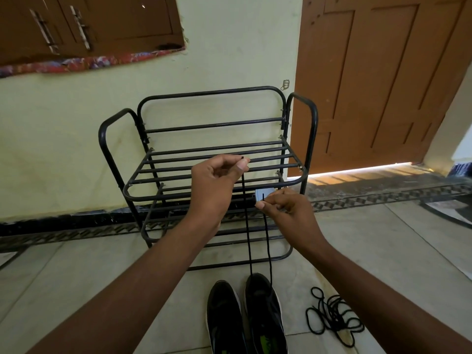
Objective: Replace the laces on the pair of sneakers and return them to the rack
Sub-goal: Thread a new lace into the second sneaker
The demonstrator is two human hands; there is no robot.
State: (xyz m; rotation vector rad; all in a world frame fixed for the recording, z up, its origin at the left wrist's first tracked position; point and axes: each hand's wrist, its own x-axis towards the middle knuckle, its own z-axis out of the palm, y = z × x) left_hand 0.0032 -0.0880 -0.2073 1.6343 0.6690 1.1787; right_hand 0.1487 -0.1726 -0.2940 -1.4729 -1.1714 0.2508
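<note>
**Lacing up: both ends of a black lace held level over sneaker by rack**

Pulling a black lace (247,226) taut, a person stands over a pair of black sneakers on the tiled floor (76,272). Left hand (217,175) pinches one lace end betw. thumb & forefinger, tip poking out just above the thumb; the other fingers are curled in. Right hand (286,208), lower & to the right, pinches the other end the same way. A small pale-blue object shows just behind the right thumb; can't tell what it is.

Both strands drop near-vertical, side by side, into the toe-end eyelets of the right sneaker (265,312). Left sneaker (224,318) sits touching or just beside it, toes pointing toward the rack, no lace visible on it. Both have white soles; the right one's insole has a green logo.

A second black lace (332,315) lies in a loose tangle on the floor, right of the shoes.

Black metal shoe rack (158,172), 2 slatted tiers, stands against a pale-yellow wall (76,118), directly behind the hands. A brown wooden door (370,85) is to its right, daylight showing under it.
</note>
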